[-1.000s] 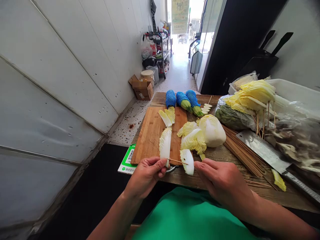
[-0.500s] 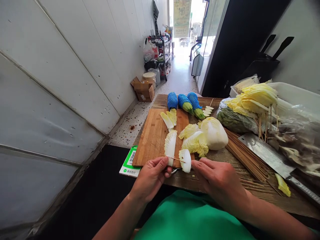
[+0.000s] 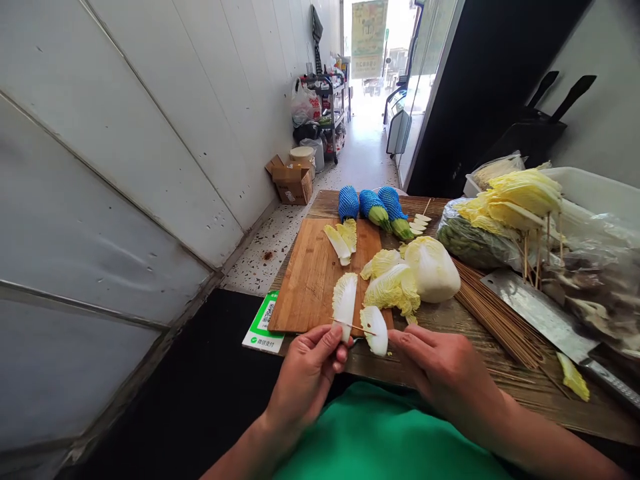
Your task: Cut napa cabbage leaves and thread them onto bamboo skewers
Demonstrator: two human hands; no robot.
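My left hand pinches the lower end of a long white cabbage leaf piece, which points up over the cutting board. A thin wooden skewer crosses that piece near my left fingertips, its tip showing on the left side. Further along it, a shorter cabbage piece is threaded, with a small dark spot on it. The fingers of my right hand are closed at the skewer's right end, just beside the shorter piece. My right fingers hide that end.
The wooden cutting board bears two cut leaf pieces. Right of it lie loose leaves and a cabbage head, then a skewer bundle and a cleaver. Netted zucchini lie behind; skewered leaves stand right.
The view has shifted slightly, so the scene sits a little further right. Both hands, with the skewer and cabbage pieces, are slightly lower in the picture. The grips look the same.
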